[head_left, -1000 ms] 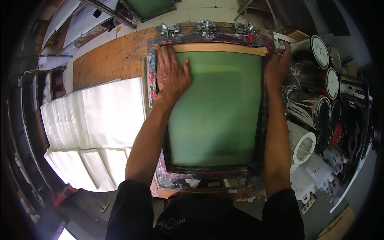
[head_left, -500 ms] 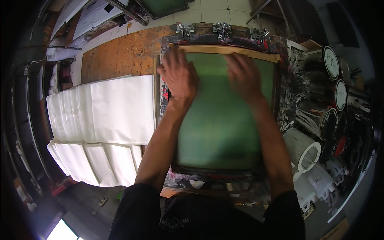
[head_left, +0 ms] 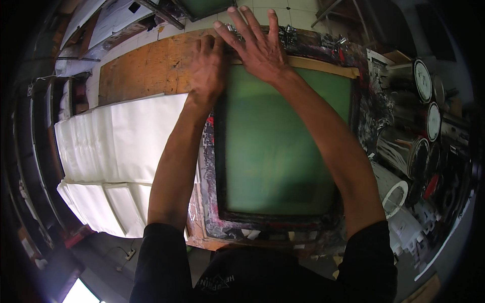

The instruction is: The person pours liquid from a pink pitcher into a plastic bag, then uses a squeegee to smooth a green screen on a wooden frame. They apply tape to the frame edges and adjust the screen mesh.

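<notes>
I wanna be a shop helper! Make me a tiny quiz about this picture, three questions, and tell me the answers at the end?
1. On which side of the green printing screen do the white sheets lie, left or right?

2. True or false: the right hand has its fingers spread apart.

3. What colour is the tape strip along the screen's far edge?
A) Blue
B) Tan
C) Purple

Key: 1. Left. 2. True. 3. B.
</notes>
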Demonstrator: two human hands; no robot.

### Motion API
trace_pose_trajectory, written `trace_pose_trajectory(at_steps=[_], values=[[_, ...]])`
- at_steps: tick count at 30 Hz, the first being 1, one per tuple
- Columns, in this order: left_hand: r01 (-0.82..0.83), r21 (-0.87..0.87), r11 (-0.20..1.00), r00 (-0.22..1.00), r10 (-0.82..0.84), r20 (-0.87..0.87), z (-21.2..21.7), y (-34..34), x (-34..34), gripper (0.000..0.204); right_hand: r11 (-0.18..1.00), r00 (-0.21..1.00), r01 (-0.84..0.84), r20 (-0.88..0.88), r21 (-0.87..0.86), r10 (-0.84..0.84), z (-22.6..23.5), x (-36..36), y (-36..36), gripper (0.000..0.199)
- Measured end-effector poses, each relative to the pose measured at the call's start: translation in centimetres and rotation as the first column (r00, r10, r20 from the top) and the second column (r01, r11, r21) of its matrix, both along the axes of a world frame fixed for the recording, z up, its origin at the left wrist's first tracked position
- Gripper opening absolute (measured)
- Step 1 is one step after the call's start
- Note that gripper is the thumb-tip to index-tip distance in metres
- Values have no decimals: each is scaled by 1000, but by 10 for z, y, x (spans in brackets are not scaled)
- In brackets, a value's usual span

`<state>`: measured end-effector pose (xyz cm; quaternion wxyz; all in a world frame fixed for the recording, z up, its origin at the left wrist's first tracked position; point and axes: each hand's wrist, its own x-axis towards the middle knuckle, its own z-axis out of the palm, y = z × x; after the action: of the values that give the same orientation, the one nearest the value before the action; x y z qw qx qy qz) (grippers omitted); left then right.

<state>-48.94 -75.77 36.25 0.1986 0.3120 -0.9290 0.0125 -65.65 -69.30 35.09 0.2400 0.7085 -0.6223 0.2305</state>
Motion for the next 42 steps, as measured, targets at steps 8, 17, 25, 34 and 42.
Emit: trace_pose_trajectory(at_steps=[8,17,25,34,42], values=[[-26,83,996,993,36,-115,10,6,1,31,999,992,-20,-127,-45,14,-1,-20,20,74],[3,128,992,962,32,-271,10,8,0,28,995,978,92,-186,-43,-98,8,-65,61,82],[-10,66,998,963,27,-267,4,9,0,24,893,925,380,-110,241,-364,35,-101,100,113],[-62,31,998,973,68,-221,3,10,-4,25,844,918,397,-152,361,-367,40,-115,109,106],[-39,28,999,962,45,-271,6,9,-5,26,849,937,348,-189,397,-295,55,-159,139,104]])
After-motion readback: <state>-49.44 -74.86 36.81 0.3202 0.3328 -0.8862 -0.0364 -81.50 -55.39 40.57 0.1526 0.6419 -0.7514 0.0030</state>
